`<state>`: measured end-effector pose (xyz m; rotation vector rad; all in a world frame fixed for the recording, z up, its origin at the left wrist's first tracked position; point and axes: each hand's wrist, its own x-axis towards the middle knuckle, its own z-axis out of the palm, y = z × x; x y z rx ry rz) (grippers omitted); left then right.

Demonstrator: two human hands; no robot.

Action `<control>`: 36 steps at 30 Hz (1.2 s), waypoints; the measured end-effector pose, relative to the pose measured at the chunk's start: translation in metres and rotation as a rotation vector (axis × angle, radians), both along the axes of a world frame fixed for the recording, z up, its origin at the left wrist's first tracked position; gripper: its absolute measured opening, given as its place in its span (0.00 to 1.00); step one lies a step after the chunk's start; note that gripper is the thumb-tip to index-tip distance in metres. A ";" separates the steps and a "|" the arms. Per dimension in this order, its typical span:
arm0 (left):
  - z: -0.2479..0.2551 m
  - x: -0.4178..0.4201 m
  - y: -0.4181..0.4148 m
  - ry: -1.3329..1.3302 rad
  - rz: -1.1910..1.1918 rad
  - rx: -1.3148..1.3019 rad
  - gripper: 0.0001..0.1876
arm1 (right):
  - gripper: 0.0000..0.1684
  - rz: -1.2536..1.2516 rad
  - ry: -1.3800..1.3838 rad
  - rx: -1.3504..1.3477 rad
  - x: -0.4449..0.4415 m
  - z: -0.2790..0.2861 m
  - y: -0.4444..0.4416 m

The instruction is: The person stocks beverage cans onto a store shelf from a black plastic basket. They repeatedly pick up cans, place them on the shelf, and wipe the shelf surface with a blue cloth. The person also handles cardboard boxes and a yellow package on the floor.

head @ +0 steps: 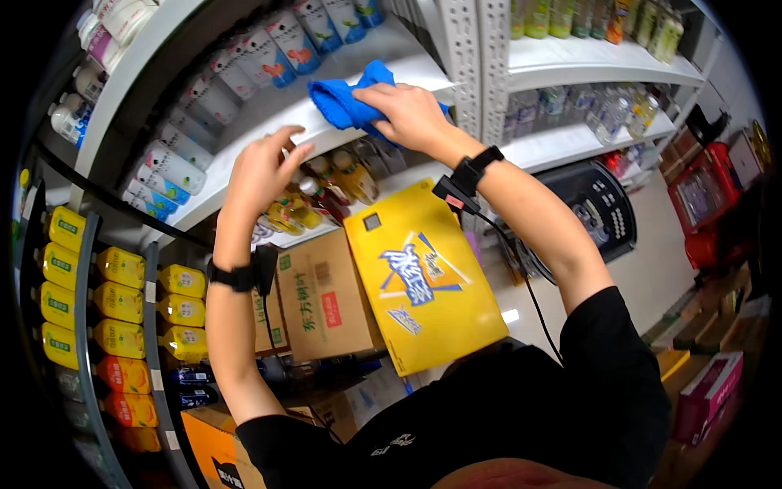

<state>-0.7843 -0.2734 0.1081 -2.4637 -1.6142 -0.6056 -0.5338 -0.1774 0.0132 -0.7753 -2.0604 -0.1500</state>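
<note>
My right hand [412, 116] grips a bunched blue cloth [345, 104] at the front edge of a white metal shelf [406, 58]. Part of the cloth hangs down over that edge. To its left, my left hand [259, 174] holds nothing; its fingers are apart and bent near the same shelf's front edge. White and blue drink cans [293, 43] stand in rows along the back and left of this shelf. Bottles of yellow and dark red drink [354, 174] stand on the level below, partly hidden by my left hand.
A yellow carton [427, 281] sits in front of my body, beside a brown cardboard box [324, 299]. A black slotted basket [592, 214] is at right. Yellow-labelled bottles [119, 302] fill the left rack. A cable [531, 293] hangs from my right wrist.
</note>
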 end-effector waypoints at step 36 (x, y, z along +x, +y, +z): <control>-0.443 0.542 0.127 0.114 -0.381 -0.968 0.16 | 0.32 -0.405 0.183 -0.735 0.593 -0.295 -0.132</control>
